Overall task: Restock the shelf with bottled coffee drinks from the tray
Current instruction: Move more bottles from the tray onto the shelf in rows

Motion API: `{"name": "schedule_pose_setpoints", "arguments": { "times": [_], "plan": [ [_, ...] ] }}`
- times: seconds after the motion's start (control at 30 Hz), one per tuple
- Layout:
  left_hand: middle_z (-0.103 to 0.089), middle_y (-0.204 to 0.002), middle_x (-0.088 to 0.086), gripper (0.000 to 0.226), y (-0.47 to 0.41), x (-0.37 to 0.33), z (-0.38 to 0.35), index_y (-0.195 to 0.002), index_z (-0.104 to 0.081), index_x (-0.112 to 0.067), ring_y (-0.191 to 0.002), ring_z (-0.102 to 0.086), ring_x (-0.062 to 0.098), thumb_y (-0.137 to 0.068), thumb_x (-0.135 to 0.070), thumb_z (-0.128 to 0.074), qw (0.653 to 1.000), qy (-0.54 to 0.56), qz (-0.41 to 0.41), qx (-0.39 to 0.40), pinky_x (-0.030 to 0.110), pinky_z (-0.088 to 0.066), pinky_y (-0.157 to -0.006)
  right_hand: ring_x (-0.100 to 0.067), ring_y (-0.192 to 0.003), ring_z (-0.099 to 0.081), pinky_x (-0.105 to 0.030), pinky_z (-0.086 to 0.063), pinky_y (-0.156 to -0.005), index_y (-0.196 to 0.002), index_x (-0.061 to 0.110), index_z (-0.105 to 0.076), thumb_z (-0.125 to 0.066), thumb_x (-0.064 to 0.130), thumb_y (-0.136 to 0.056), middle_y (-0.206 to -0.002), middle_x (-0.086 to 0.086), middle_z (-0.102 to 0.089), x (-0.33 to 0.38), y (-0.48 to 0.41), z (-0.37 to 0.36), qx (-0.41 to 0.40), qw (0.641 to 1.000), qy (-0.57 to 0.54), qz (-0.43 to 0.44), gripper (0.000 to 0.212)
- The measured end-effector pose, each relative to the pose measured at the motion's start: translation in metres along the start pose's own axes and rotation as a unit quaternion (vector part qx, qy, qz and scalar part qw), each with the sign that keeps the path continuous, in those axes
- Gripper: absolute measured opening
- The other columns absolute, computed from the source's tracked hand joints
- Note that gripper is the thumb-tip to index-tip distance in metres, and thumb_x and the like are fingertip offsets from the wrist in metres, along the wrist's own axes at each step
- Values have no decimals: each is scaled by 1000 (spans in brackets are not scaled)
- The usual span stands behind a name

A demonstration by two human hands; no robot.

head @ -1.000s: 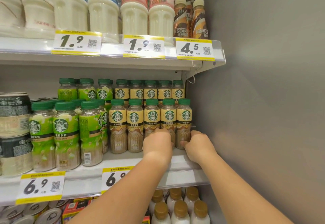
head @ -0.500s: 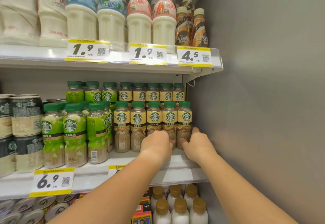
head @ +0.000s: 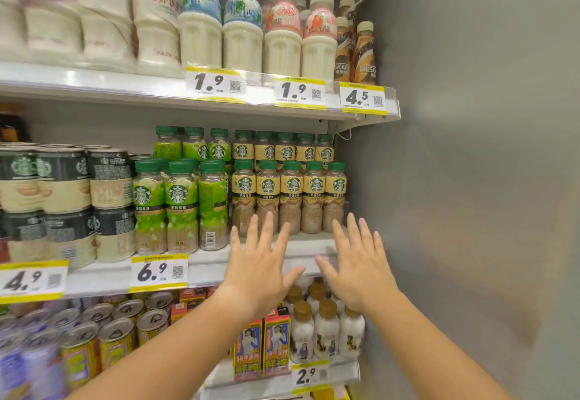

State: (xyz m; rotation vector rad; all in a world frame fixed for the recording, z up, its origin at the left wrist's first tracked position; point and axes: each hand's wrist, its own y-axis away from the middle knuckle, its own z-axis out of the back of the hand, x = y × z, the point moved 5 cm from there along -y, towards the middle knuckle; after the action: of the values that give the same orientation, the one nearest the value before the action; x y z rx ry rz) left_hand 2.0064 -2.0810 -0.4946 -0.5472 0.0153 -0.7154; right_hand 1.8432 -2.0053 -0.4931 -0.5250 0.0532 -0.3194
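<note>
Head view — left hand (head: 262,269), right hand (head: 361,266) splayed, empty.

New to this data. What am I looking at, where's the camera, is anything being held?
There is no machine here: a person is restocking a shop shelf with bare hands. The single picture comes from a wide-angle camera worn on the head, looking forward and down along the arms. The left hand and right hand are both spread open in front of the middle shelf, with nothing in either grip. On that shelf stand tan coffee bottles in two rows, green-label bottles beside them, and stacked cans further left. Milk bottles fill the shelf above. No tray is in view.
</note>
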Motion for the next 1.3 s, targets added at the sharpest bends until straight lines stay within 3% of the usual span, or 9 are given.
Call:
{"name": "schedule_pose_setpoints", "arguments": {
  "times": [0.13,0.33,0.47,0.83,0.97,1.07,1.17,1.23,1.3],
  "plan": [
    [12,-164,12,84,33,15,0,-156,10,-24,-150,10,36,-90,-74,-4,1000,2,-24,-19,63,-3,-117,-29,-152,9,-51,1,-122,-159,20,-5,-6,69,-87,-166,-12,7,23,33,1,-18,999,32,-8,88],
    [-18,-162,18,88,78,35,-5,-156,-22,-16,-147,-18,41,-90,-72,-12,998,39,-42,-36,64,-21,-112,-34,-151,-12,-52,-10,-120,-157,14,-24,-23,63,-90,-164,-17,-14,53,84,-8,-31,998,32,-46,82],
    [-16,-163,17,85,128,37,-36,-156,-21,-16,-148,-15,39,-91,-70,-15,996,63,-60,-24,62,-19,-114,-34,-151,-12,-51,-11,-120,-156,12,-22,-26,59,-92,-163,-19,-16,71,138,-43,-11,998,29,-61,80],
    [-24,-160,21,79,322,27,-202,-154,-25,-11,-146,-23,40,-94,-63,-22,979,108,-53,164,60,-24,-114,-33,-150,-14,-50,-14,-121,-157,10,-21,-32,55,-93,-163,-18,-17,135,340,-201,193,974,-21,-119,79],
    [-34,-155,21,83,392,22,-258,-152,-32,-9,-141,-33,39,-90,-63,-19,958,133,-31,251,57,-32,-111,-37,-144,-32,-51,-30,-115,-150,7,-38,-32,54,-89,-155,-20,-37,156,413,-257,240,956,-67,-151,77],
    [-39,-151,23,82,432,17,-302,-149,-36,-5,-138,-39,41,-90,-61,-26,938,159,-11,308,53,-36,-110,-35,-147,-24,-46,-21,-120,-155,9,-25,-25,56,-92,-159,-19,-28,165,454,-296,291,939,-82,-165,78],
    [-23,-158,19,81,457,8,-337,-155,-16,-6,-143,-29,36,-93,-48,-49,909,210,22,359,43,-35,-113,-28,-152,-6,-39,-5,-122,-157,12,-9,-25,54,-99,-165,-12,-12,163,473,-333,351,912,-105,-183,74],
    [-18,-157,14,81,463,1,-359,-155,-8,-7,-144,-24,31,-95,-36,-55,883,258,58,389,36,-30,-114,-25,-152,-6,-36,-5,-122,-158,11,-7,-30,52,-100,-165,-10,-12,161,475,-358,366,900,-123,-202,74],
    [-26,-148,13,76,464,-5,-383,-151,-14,-6,-140,-25,28,-93,-27,-58,845,313,124,415,32,-26,-112,-25,-150,-13,-36,-12,-122,-157,10,-9,-36,53,-98,-163,-9,-19,159,474,-383,377,887,-150,-221,77]
  ]
}}
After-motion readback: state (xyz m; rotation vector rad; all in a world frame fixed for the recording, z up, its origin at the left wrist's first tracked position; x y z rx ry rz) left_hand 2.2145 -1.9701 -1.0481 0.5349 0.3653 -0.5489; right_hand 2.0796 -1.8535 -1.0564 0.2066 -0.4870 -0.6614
